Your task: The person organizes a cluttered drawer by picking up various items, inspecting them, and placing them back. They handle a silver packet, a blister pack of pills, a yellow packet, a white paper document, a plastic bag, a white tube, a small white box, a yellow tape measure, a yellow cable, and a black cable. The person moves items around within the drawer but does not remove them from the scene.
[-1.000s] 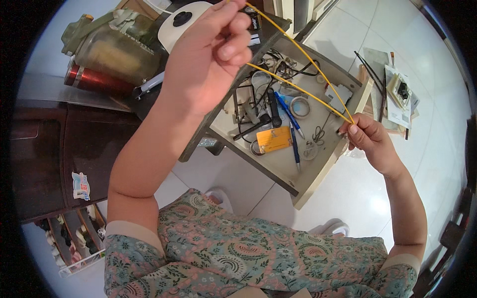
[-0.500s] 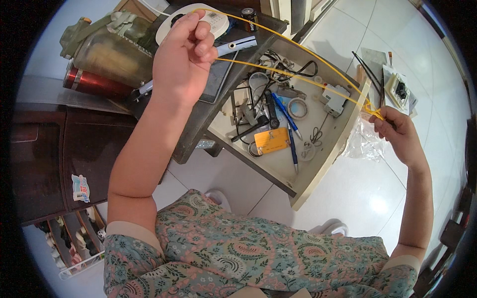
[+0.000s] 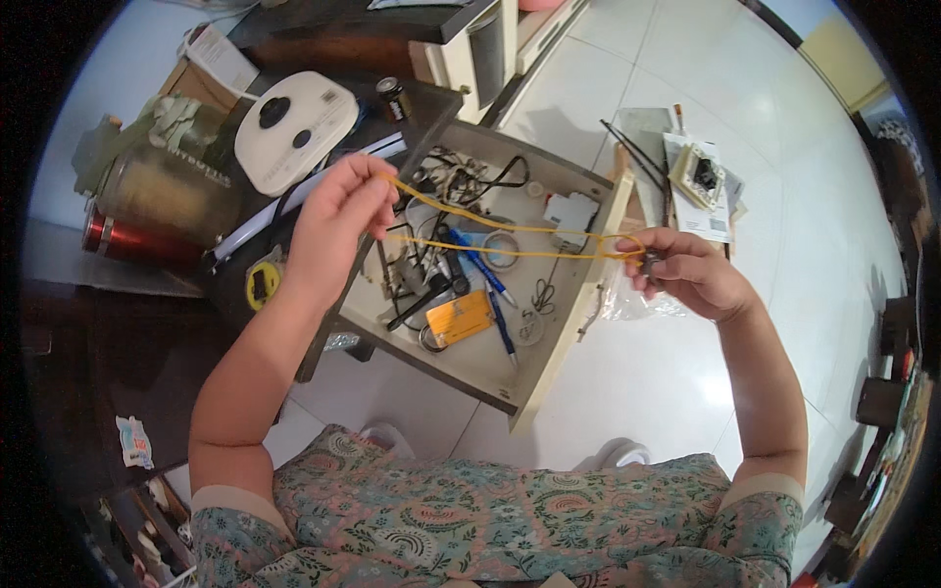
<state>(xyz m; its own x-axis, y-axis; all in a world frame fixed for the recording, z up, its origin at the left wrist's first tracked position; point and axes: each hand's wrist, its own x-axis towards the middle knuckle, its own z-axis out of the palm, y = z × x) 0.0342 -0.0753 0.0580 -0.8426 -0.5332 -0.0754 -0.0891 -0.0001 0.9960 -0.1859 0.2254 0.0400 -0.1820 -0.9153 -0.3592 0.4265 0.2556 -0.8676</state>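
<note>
- two strands of a thin yellow elastic cord run taut between the hands, above the open cream wooden drawer.
- left hand pinches one end with fingertips closed; it has dropped lower than half a second ago.
- right hand grips the other end, fingers curled tight, and has moved inward, so the span is shorter now.
- below the cord lie blue pens and an orange tag.

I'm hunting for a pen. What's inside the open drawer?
The drawer holds blue pens, an orange tag, black cables and a white block. Its back is hidden under the desk.
</note>
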